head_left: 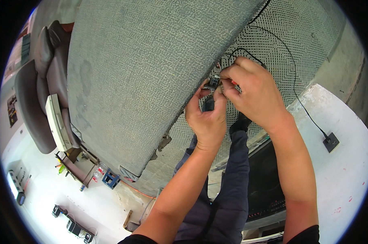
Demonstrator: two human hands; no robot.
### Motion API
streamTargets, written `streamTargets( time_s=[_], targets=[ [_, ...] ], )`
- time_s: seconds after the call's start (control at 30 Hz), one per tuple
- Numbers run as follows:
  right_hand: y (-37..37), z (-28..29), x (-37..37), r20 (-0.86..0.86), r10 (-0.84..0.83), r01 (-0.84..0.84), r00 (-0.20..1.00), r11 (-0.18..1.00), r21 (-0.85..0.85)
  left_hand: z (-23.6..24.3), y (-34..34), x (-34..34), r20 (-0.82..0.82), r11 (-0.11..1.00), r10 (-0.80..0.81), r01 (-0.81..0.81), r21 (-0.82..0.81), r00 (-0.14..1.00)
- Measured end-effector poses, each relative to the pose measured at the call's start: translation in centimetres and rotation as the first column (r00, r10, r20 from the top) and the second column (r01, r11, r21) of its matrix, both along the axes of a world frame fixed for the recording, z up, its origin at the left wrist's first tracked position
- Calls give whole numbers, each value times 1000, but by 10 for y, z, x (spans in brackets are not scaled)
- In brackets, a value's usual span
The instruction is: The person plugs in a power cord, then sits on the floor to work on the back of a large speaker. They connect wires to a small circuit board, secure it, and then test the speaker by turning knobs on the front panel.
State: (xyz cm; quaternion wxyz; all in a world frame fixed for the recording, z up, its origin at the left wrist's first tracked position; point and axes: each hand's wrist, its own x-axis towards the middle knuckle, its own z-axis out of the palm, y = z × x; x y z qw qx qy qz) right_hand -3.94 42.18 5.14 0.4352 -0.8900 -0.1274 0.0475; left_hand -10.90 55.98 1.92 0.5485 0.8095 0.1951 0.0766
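A small black boxy part (213,83) is pinched between the thumb and fingers of my left hand (208,122), just beside the edge of a grey textured surface. At its upper end sits a tiny pale connector (217,76), with thin wires rising from it. My right hand (257,91) is closed close against the part, its thumb and fingertips next to the connector. A small red bit (234,82) shows between those fingers; what they grip is too small to make out. Behind the right hand loops a black cable (245,49).
The large grey textured surface (131,73) fills the middle left, its edge chipped. Patterned matting (289,44) covers the floor below. A thin black cord runs to a wall socket (331,142) at right. Brown chairs (33,105) and a blue stool (110,179) stand left.
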Motion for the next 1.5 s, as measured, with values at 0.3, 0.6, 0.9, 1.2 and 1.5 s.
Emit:
streamTargets(
  time_s=[0.3, 0.6, 0.9, 1.2, 1.5],
  targets=[
    [4, -3, -8, 15, -85, 85, 996, 996, 12, -1, 2, 0, -2, 1000, -17, 17, -11, 1000],
    [11, -5, -12, -92, -175, 183, 980, 979, 91, 0, 4, -2, 10, 995, -51, 50, 85, 999],
    [9, -5, -8, 66, -80, 80, 995, 997, 9, -2, 3, -3, 22, 995, -50, 48, 84, 999],
    [8, -4, -6, 48, -50, 50, 998, 999, -5, -3, 3, -3, 42, 993, -46, 41, 113, 998],
    [7, -5, -6, 45, -40, 40, 998, 999, 7, 5, 3, 1, -36, 997, -43, 45, 60, 998]
  ],
)
